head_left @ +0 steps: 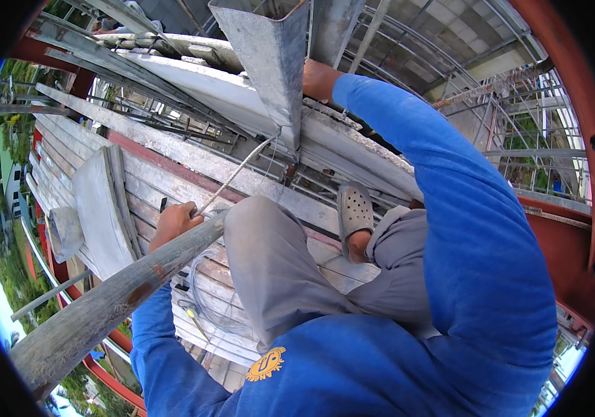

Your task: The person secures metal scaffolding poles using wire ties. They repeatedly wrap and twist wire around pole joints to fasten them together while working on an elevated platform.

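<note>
My left hand (174,224) is closed around the lower end of a thin, pale, ribbed rod (236,172). Whether the rod is rebar or taut rope I cannot tell. It slants up to the foot of a grey galvanized metal channel (266,52), where a thin wire (278,132) hangs. My right hand (319,80) is at the channel's right edge, its fingers curled and partly hidden behind the metal. A second upright metal piece (335,31) stands just beyond that hand. Close beside my left wrist, a thick round pipe (117,309) crosses diagonally.
Worn planks (148,184) form the platform under me, with flat grey boards (103,201) stacked at left. Coiled wire (217,313) lies by my knee. A long concrete ledge (353,149) runs behind the channel. Scaffolding (533,132) and a red beam (561,271) stand at right.
</note>
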`<state>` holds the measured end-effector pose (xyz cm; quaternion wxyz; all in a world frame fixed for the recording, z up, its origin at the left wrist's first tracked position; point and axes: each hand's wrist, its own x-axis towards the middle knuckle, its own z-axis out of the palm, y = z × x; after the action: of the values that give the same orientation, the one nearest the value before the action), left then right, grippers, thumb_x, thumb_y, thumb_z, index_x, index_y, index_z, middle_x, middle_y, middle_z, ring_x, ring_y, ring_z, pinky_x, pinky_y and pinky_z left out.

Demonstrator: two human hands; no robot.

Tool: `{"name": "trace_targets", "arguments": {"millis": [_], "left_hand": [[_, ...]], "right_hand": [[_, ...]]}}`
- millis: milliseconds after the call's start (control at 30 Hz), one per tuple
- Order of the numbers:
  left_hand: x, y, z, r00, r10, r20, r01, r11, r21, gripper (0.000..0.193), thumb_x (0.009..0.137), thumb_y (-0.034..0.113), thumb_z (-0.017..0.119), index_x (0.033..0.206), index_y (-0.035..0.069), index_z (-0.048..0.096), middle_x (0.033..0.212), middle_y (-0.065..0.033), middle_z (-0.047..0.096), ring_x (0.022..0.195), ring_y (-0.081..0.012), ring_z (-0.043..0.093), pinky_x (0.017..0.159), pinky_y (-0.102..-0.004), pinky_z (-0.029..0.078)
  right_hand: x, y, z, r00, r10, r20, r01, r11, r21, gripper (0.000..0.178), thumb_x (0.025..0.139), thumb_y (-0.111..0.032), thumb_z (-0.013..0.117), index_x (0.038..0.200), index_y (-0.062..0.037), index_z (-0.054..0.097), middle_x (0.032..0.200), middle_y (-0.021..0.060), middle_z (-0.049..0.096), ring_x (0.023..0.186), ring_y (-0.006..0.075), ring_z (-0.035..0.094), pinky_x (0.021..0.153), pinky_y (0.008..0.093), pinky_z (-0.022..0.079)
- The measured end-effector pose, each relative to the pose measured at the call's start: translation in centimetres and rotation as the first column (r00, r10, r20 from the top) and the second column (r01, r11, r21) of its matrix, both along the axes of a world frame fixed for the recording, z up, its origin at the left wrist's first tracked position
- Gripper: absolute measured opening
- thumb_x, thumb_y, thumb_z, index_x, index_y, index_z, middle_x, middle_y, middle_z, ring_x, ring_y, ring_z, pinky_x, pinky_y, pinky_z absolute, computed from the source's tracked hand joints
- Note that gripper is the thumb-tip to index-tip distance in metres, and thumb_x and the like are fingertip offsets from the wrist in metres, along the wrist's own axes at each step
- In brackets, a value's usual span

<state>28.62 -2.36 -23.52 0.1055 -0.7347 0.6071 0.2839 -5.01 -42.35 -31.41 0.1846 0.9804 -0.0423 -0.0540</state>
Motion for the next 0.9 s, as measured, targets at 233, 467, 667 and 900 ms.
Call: {"name": "trace_targets", "arguments": {"millis": [233,467,667,900], "left_hand": [[0.1,-0.1,0.8,0.999,0.011,-0.033,-0.010,1.000,0.010,0.035,0.090,0.036,0.074,0.093,0.000,0.072,0.080,-0.0274,0.071,0.079,-0.0451,0.072,0.074,-0.0524,0.055],[-0.8,-0.1,2.7,0.996,0.074,-0.053,-0.077,0.995,-0.058,0.032,0.091,0.033,0.076,0.099,0.002,0.073,0.082,-0.0248,0.072,0.080,-0.0406,0.072,0.074,-0.0510,0.052],[-0.6,0.5,1.0,0.892,-0.134,0.432,0.379,0.742,-0.552,0.036,0.097,0.036,0.073,0.116,0.006,0.068,0.085,-0.0091,0.067,0.076,-0.0309,0.063,0.077,-0.0426,0.043],[2.2,1.6,-0.7,0.947,-0.216,0.236,0.303,0.841,-0.448,0.038,0.100,0.038,0.071,0.110,0.002,0.065,0.083,-0.0113,0.065,0.076,-0.0347,0.062,0.069,-0.0455,0.046]], "right_hand": [[-0.3,-2.3,-4.4,0.947,0.124,0.298,-0.138,0.990,0.025,0.019,0.088,-0.010,0.071,0.105,-0.0021,0.076,0.108,0.0085,0.070,0.107,0.0252,0.068,0.082,0.0386,0.058],[-0.6,-1.4,-3.6,0.945,0.136,0.299,-0.143,0.990,0.001,0.016,0.093,-0.008,0.065,0.100,-0.0028,0.077,0.101,0.0076,0.071,0.105,0.0245,0.068,0.079,0.0383,0.058],[-1.3,-0.8,-3.2,0.955,0.079,0.285,-0.090,0.996,0.025,0.015,0.093,-0.007,0.066,0.103,-0.0026,0.077,0.108,0.0063,0.072,0.109,0.0238,0.068,0.079,0.0378,0.058],[-1.0,0.1,-1.5,0.960,0.031,0.277,-0.055,0.995,0.081,0.023,0.093,-0.007,0.067,0.115,-0.0035,0.074,0.115,0.0059,0.072,0.112,0.0234,0.068,0.080,0.0385,0.059]]}}
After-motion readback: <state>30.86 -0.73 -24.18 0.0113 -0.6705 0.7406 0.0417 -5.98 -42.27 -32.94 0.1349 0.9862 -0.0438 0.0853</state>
